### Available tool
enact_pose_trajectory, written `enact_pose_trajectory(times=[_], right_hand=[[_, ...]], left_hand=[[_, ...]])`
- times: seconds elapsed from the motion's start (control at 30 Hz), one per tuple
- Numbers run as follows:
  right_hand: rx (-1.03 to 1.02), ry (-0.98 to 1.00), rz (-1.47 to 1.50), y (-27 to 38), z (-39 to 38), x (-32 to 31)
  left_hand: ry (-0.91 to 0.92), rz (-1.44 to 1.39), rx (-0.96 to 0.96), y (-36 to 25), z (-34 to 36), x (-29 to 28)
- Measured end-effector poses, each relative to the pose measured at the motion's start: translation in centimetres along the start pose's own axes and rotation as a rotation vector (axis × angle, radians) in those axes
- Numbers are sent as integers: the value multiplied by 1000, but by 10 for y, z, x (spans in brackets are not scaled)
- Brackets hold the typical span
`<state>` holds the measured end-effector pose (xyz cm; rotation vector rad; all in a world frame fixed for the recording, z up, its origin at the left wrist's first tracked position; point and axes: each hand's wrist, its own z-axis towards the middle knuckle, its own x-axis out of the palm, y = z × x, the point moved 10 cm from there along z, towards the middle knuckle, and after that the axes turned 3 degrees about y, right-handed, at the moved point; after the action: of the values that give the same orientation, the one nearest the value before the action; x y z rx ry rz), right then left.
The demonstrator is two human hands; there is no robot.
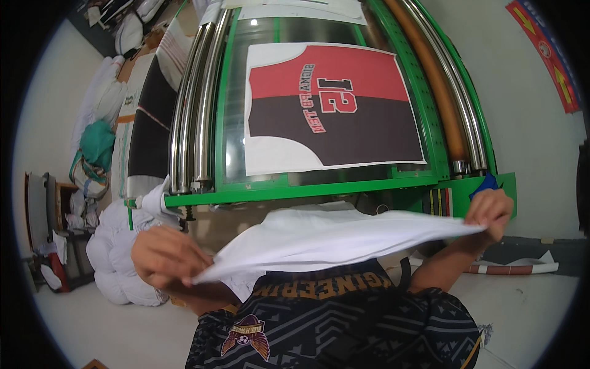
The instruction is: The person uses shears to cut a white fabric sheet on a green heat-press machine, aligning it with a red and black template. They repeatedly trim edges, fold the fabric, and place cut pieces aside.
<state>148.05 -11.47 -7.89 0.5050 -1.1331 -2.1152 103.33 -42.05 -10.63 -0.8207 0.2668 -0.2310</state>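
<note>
A white sheet of fabric (344, 237) is stretched between my two hands, in front of my body and just below the machine's near edge. My left hand (169, 257) pinches its left corner. At the opposite corner, my right hand (490, 212) grips the cloth with closed fingers, beside the green frame. Ahead of me, a printed jersey panel (381, 123) in red and black with white margins lies flat on the machine's bed (231, 147). Neither hand touches that panel.
Green rails (307, 192) border the bed. Steel rollers (200, 111) run along its left, and a brown roller (445, 92) along its right. A bulky white bundle (120, 258) sits on the floor at left. A paper roll (510, 269) lies at right.
</note>
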Motion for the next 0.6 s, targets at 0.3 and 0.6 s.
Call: enact_pose_trajectory(times=[0.3, 0.6], right_hand=[[-159, 612, 95, 45, 1, -57], [-230, 328, -81, 59, 45, -133]], left_hand=[[203, -101, 69, 17, 88, 12], [142, -408, -444, 66, 149, 12]])
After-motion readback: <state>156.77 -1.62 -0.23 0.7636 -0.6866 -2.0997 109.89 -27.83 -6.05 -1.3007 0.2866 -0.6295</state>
